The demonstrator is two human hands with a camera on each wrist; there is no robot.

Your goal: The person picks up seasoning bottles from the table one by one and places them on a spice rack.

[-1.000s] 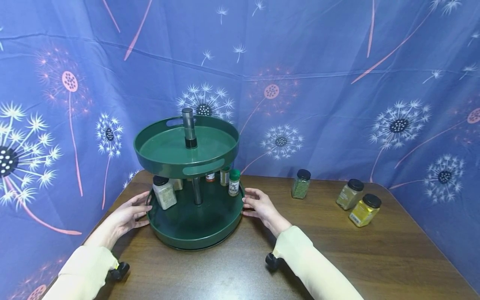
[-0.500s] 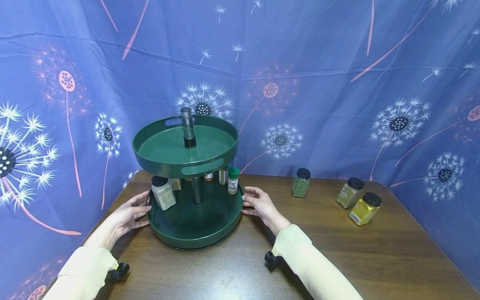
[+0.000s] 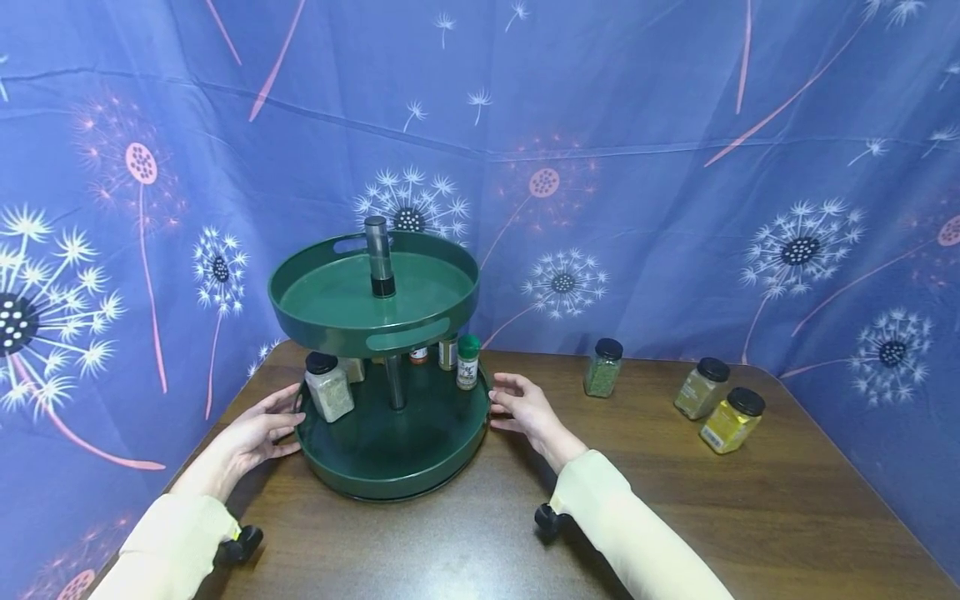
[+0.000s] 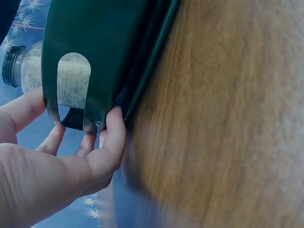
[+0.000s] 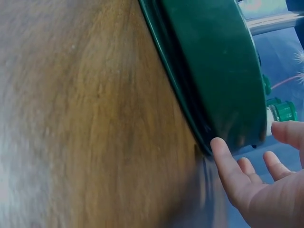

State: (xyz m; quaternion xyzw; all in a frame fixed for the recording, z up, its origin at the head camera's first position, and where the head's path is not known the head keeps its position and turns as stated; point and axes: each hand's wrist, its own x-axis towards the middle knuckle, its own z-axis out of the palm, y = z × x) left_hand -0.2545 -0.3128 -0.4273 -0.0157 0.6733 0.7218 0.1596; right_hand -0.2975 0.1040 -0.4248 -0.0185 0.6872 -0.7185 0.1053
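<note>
A green two-tier turntable rack stands on the table, its lower tray (image 3: 397,454) between my hands. My left hand (image 3: 251,437) touches that tray's left side with spread, slightly bent fingers; in the left wrist view its thumb meets the rim beside a handle slot. Opposite it, my right hand (image 3: 528,412) has loosely spread fingers right at the tray's outer wall and grips nothing. A black-lidded jar of pale herbs (image 3: 330,392) stands on the lower tray near my left fingers. Toward the right rim is a green-capped spice bottle (image 3: 467,367). More small containers are partly hidden behind.
The upper tray (image 3: 326,279) hangs over the lower one on a metal post (image 3: 380,254). To the right stand a jar of green herbs (image 3: 603,371), a dull green jar (image 3: 700,393) and a yellow-labelled jar (image 3: 729,425). A patterned blue cloth (image 3: 637,225) closes off the back.
My right fingertips have eased slightly outward from the tray's side. My left hand, the rack and the jars show no clear movement; the head view shifts a little.
</note>
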